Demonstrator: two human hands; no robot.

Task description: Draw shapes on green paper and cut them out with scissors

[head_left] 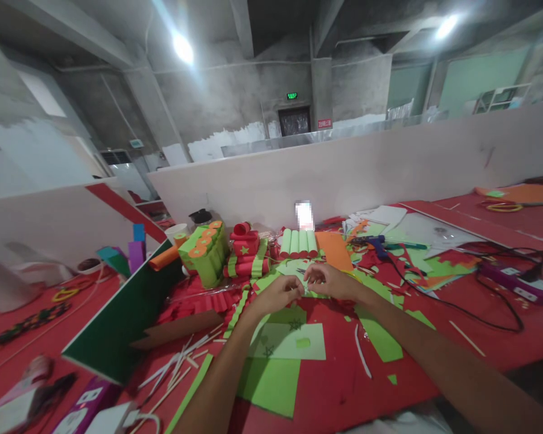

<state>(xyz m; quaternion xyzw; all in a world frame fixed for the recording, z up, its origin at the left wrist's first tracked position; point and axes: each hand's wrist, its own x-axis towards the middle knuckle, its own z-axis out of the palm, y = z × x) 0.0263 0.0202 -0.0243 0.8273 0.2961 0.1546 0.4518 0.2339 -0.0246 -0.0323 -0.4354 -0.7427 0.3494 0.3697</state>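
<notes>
Over the middle of the red table, my left hand (280,293) and my right hand (329,281) come close together, fingertips nearly meeting. Both have bent, pinching fingers. Whatever lies between them is too small and blurred to name. Beneath and behind them are light green paper pieces (271,280). Just beyond my hands stand several pale green paper tubes (297,243) in a row, beside an orange sheet (335,250). Closer to me lies a pale green sheet (314,340) with star outlines drawn on it, partly over a brighter green sheet (271,386).
Red and green paper rolls (247,250) and a green-orange tube bundle (206,253) stand left, near a dark green board (117,313). Thin sticks (178,367) lie front left. A blue glue gun (380,246), trailing a black cable, and a purple power strip (520,283) are right.
</notes>
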